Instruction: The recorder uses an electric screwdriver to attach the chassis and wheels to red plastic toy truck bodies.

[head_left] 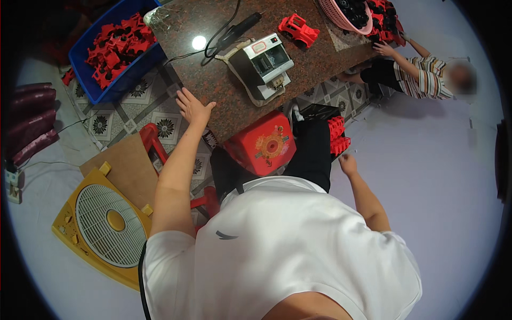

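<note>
- Tabletop [224, 80] of speckled brown stone is met at its left edge, left of the frame's centre, by the left hand [194, 111].
- The left arm is stretched nearly straight upward from the lower left; the hand is held wide, fingers fanned and thumb set apart to the right, with nothing seen in it.
- The right arm is kept lower, right of centre, its forearm slanted up and to the left.
- The right hand [348, 164] is narrowed, fingers curled in; whether anything is held there cannot be told.
- Stacked red parts [338, 136], ridged in outline, are seen just above that hand, beside the right thigh.
- A silver and black machine [261, 69] is placed on the tabletop at upper centre, up and right of the left hand; a red toy vehicle [298, 30] is set farther up and right.
- A blue bin [130, 73] filled with red pieces [120, 45] is seen at the upper left.
- A red stool [261, 146] is framed between the legs, and a yellow fan [114, 221] is laid at the lower left.
- At the upper right, a pink basket [337, 20] is placed near a co-worker [421, 74] in a striped top.
</note>
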Action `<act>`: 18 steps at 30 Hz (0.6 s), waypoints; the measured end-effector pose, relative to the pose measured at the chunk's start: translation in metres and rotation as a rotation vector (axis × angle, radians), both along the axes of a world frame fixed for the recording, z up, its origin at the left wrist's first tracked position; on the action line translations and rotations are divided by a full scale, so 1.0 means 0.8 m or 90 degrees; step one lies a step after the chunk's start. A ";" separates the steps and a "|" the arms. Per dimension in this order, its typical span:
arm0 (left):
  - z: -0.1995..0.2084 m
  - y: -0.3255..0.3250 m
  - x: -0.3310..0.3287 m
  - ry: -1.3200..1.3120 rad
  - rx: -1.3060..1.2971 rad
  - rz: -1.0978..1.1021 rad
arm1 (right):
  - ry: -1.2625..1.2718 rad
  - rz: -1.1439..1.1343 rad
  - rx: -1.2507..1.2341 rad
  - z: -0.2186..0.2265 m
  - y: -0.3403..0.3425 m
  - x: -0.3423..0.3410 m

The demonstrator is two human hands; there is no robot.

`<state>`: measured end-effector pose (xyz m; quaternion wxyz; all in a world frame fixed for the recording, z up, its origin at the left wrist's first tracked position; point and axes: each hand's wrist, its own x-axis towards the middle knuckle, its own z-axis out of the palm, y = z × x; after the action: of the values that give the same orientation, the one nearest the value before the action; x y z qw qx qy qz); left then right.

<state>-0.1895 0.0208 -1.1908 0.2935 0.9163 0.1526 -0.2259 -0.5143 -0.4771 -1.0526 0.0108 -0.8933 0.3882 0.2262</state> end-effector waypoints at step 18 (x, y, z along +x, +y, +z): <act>-0.078 -0.253 -0.031 -0.341 -0.668 0.320 | -0.249 0.347 0.718 -0.184 0.110 0.456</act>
<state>-0.2141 -0.1819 -1.2534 0.7747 0.6120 0.1532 0.0416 -0.1498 -0.3888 -1.1996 0.4904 -0.8415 -0.0395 0.2232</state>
